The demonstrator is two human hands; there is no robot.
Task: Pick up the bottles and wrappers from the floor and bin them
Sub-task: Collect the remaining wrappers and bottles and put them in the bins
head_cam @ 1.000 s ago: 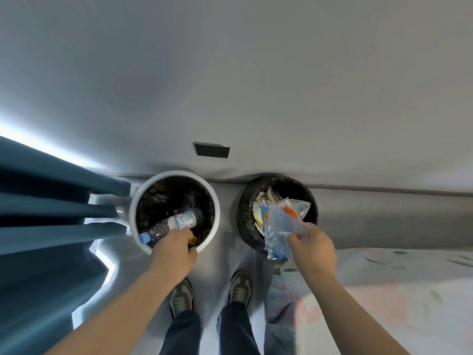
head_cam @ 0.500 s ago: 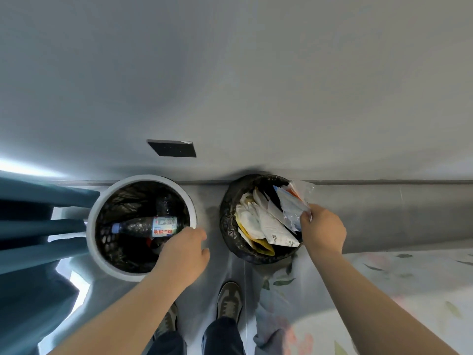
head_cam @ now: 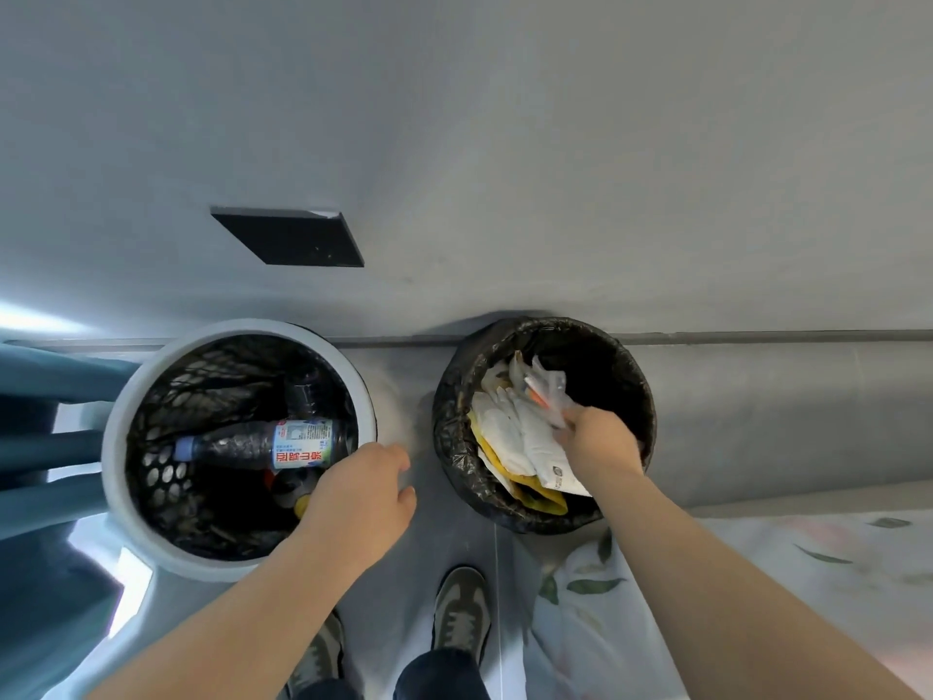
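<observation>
The right hand (head_cam: 601,442) pinches a clear wrapper (head_cam: 548,391) by its edge inside the black-lined bin (head_cam: 449,447). It looks featherlight, limp and slick, so an edge pinch suits it. The plastic bottle (head_cam: 262,444) lies in the white bin (head_cam: 113,447), light and crushable. The left hand (head_cam: 361,497) hangs loosely curled and empty.

left hand (head_cam: 361,497) relaxed, empty | right hand (head_cam: 601,442) extended, fingers hidden
</observation>
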